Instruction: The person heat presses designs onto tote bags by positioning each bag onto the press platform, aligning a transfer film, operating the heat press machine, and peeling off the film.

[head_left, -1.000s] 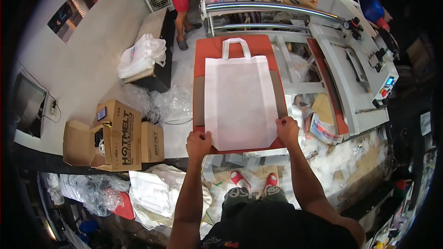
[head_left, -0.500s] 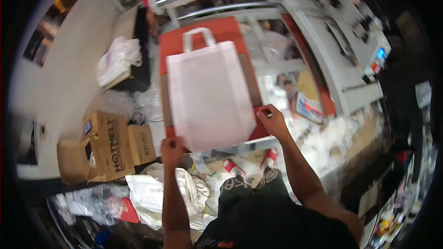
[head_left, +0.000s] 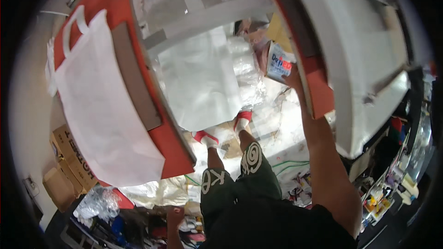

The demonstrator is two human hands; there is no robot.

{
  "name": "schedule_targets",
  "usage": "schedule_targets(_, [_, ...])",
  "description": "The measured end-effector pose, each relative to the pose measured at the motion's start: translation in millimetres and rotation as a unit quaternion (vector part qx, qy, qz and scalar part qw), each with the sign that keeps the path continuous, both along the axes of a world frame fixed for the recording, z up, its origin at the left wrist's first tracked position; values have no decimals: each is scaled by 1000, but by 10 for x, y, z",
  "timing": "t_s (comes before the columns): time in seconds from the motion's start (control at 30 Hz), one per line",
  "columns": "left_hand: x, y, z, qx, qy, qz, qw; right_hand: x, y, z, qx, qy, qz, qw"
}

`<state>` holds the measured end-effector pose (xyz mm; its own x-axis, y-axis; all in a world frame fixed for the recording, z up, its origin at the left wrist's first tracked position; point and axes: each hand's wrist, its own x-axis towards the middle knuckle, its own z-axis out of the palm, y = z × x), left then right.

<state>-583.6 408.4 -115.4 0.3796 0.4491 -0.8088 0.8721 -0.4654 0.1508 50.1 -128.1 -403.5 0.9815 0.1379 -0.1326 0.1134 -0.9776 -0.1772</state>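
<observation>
Bag (head_left: 106, 106) of white cloth is being carried flat on a red board (head_left: 173, 154) at the left, its looped handle being pointed toward the far end. Along the right edge of the bag, a brown pad (head_left: 136, 78) is being left exposed, and part of the board's near edge is being covered by the bag's bottom.

At the right, a white printed packet (head_left: 278, 61) is being reached by the right hand (head_left: 291, 77), which is being placed over the packet's near right corner. Whether the packet is being pinched or only touched cannot be told, as the fingers are being blurred. The right forearm is being partly hidden by the near end of a red pad (head_left: 319, 85), beside which a white machine part (head_left: 353, 64) is being seen.

The left hand (head_left: 175, 216) is being held low at the near side, well apart from the bag; whether its fingers are being spread or pressed together cannot be told.

Between the board and the packet, a white sheet (head_left: 198, 83) is being bordered on the right by clear plastic (head_left: 249, 74). Red slippers (head_left: 206, 137) are being worn just nearer, and a cardboard box (head_left: 76, 157) is being partly hidden at the near left.
</observation>
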Motion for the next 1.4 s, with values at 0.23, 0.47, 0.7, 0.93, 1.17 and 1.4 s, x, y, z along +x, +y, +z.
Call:
schedule_targets(0.23, [687,-843,-109,-78,14,61,995,437,222,554,-42,131,9,990])
schedule_targets(0.47, [1221,-1021,-229,-114,-49,126,984,502,416,952,19,106,78,991])
schedule_targets(0.7, [1050,-1078,-275,-133,-49,117,983,484,75,336,52,30,40,997])
schedule_targets(0.93, [807,-1118,-511,-139,-24,133,981,553,-25,333,16,38,47,998])
schedule_targets(1.17, [977,-1094,-521,-170,-53,126,976,593,-12,666,-39,95,-35,994])
schedule_targets(1.4, [1194,-1039,-523,-161,-50,95,981,504,-232,735,-4,93,-63,994])
